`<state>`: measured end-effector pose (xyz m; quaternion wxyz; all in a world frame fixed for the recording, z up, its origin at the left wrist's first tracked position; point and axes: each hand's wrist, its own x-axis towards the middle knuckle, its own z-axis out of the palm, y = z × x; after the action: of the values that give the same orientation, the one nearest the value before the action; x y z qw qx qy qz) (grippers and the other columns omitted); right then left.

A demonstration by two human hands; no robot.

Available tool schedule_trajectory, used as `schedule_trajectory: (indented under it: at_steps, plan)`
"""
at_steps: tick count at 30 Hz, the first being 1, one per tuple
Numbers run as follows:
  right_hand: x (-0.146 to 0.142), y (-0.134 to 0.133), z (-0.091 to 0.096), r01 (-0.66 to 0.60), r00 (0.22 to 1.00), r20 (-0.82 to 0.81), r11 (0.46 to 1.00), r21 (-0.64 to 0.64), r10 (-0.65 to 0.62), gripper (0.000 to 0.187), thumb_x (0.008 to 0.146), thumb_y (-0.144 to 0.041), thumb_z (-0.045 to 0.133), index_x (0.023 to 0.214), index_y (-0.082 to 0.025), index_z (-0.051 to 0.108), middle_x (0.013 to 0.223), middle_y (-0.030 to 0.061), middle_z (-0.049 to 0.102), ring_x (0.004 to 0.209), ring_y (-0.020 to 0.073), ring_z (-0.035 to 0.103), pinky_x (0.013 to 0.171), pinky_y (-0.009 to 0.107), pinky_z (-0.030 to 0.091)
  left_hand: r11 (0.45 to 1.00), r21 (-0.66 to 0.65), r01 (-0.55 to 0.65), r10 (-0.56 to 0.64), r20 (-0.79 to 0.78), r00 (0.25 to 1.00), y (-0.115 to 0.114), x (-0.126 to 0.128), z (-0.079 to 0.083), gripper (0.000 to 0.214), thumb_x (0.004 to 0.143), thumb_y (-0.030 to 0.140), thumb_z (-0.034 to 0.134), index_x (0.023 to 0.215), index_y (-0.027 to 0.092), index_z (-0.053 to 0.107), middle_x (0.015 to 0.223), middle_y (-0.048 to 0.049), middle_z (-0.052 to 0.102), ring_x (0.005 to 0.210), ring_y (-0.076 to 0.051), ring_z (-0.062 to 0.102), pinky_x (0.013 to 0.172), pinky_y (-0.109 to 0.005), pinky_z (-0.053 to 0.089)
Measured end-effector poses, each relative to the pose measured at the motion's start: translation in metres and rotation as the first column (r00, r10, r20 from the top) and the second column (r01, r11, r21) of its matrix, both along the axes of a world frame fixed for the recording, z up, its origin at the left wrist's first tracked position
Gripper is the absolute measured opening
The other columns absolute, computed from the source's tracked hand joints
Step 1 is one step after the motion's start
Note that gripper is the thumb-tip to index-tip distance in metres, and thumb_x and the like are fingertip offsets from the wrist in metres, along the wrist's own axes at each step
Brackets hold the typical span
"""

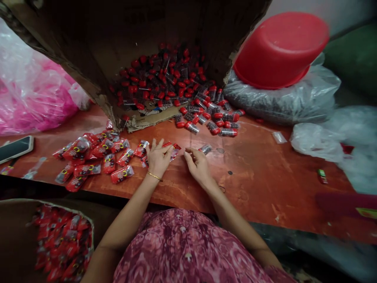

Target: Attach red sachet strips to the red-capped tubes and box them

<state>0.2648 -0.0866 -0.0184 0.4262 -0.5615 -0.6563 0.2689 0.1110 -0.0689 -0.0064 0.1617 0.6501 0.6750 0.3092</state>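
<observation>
My left hand [159, 160], with a thin gold bangle at the wrist, lies with its fingers spread over a red printed packet [176, 146] on the table. To its right, my right hand [198, 163] has thumb and fingertips drawn together in a pinch. Whatever is between them is too small to make out. Just beyond the right knuckles lies a clear red-capped tube [206, 149] with dark contents, partly hidden. Left of my left hand is a loose pile of red printed packets [103, 149].
A cardboard box [97, 78] lies open towards me, spilling red-capped tubes [165, 80] onto the table [259, 177]. A red tub [282, 51] rests on a plastic sack [273, 104]. At left are a phone [16, 149] and pink bags [38, 94]. Below stands a container of red packets [64, 239].
</observation>
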Motion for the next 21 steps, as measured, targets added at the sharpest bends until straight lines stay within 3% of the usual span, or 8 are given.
schedule_trajectory:
  at_steps: [3, 7, 10, 12, 14, 16, 18, 21]
  plan:
    - [-0.012, 0.008, 0.002, -0.038, 0.961, -0.275, 0.986, -0.163, -0.009, 0.031, 0.078, -0.047, 0.055, 0.087, -0.018, 0.061, 0.081, 0.005, 0.066, 0.068, 0.0165, 0.057, 0.065, 0.03, 0.046, 0.999, -0.017, 0.03, -0.029, 0.074, 0.997, -0.003, 0.004, 0.012, 0.026, 0.08, 0.038, 0.054, 0.092, 0.026, 0.073, 0.123, -0.0092, 0.061, 0.128, -0.033, 0.04, 0.107, -0.057, 0.014]
    - [-0.022, 0.017, 0.006, -0.099, 0.845, -0.535, 0.974, -0.203, -0.026, 0.032, 0.072, -0.05, 0.059, 0.069, -0.019, 0.057, 0.061, -0.001, 0.057, 0.056, 0.0125, 0.051, 0.056, 0.026, 0.043, 1.0, 0.027, 0.0, -0.005, 0.2, 0.98, -0.005, 0.008, 0.019, 0.033, 0.08, 0.04, 0.054, 0.104, 0.023, 0.069, 0.123, -0.0109, 0.061, 0.124, -0.03, 0.046, 0.106, -0.048, 0.025]
    - [-0.022, 0.02, 0.005, -0.1, 0.835, -0.549, 0.97, -0.22, -0.039, 0.037, 0.072, -0.054, 0.057, 0.06, -0.019, 0.053, 0.051, -0.0033, 0.05, 0.048, 0.0105, 0.045, 0.048, 0.024, 0.038, 0.999, -0.048, -0.019, 0.035, 0.356, 0.934, -0.003, 0.007, 0.014, 0.042, 0.079, 0.044, 0.053, 0.109, 0.017, 0.065, 0.106, -0.0119, 0.069, 0.1, -0.025, 0.062, 0.086, -0.035, 0.044]
    - [-0.02, 0.021, 0.001, -0.098, 0.848, -0.528, 0.963, -0.252, -0.052, 0.041, 0.072, -0.057, 0.055, 0.056, -0.019, 0.05, 0.046, -0.0044, 0.045, 0.044, 0.0092, 0.041, 0.044, 0.023, 0.033, 0.989, -0.141, 0.049, 0.013, 0.409, 0.913, -0.001, 0.007, 0.01, 0.038, 0.079, 0.046, 0.052, 0.094, 0.015, 0.068, 0.081, -0.0069, 0.071, 0.075, -0.02, 0.064, 0.066, -0.027, 0.045]
    - [-0.017, 0.021, -0.003, -0.089, 0.863, -0.5, 0.955, -0.284, -0.069, 0.043, 0.072, -0.059, 0.053, 0.054, -0.019, 0.049, 0.045, -0.0049, 0.043, 0.042, 0.0088, 0.039, 0.042, 0.023, 0.031, 0.973, -0.22, 0.071, 0.005, 0.325, 0.946, 0.002, 0.006, 0.009, 0.035, 0.078, 0.045, 0.051, 0.071, 0.015, 0.067, 0.061, -0.0029, 0.065, 0.059, -0.016, 0.058, 0.054, -0.024, 0.038]
    - [-0.012, 0.023, -0.006, -0.041, 0.885, -0.455, 0.958, -0.284, -0.097, 0.042, 0.073, -0.058, 0.051, 0.056, -0.019, 0.051, 0.046, -0.0048, 0.044, 0.042, 0.0093, 0.04, 0.043, 0.023, 0.031, 0.964, -0.266, 0.025, 0.0, 0.094, 0.996, 0.005, 0.006, 0.012, 0.037, 0.078, 0.045, 0.049, 0.06, 0.016, 0.063, 0.056, -0.0033, 0.062, 0.056, -0.016, 0.057, 0.052, -0.024, 0.034]
    - [-0.007, 0.025, -0.006, 0.012, 0.901, -0.416, 0.967, -0.254, -0.12, 0.04, 0.074, -0.055, 0.051, 0.06, -0.019, 0.055, 0.046, -0.0047, 0.046, 0.043, 0.0097, 0.04, 0.044, 0.023, 0.031, 0.954, -0.299, 0.023, -0.073, -0.157, 0.985, 0.006, 0.007, 0.018, 0.037, 0.08, 0.044, 0.046, 0.064, 0.016, 0.064, 0.063, -0.007, 0.066, 0.064, -0.02, 0.061, 0.056, -0.027, 0.036]
    - [0.001, 0.027, -0.003, 0.031, 0.898, -0.422, 0.974, -0.225, -0.126, 0.038, 0.076, -0.053, 0.05, 0.058, -0.019, 0.053, 0.044, -0.0051, 0.044, 0.043, 0.0093, 0.038, 0.045, 0.023, 0.031, 0.933, -0.355, 0.053, -0.19, -0.364, 0.912, 0.005, 0.009, 0.029, 0.039, 0.082, 0.043, 0.044, 0.095, 0.014, 0.066, 0.083, -0.0141, 0.07, 0.079, -0.027, 0.065, 0.063, -0.031, 0.041]
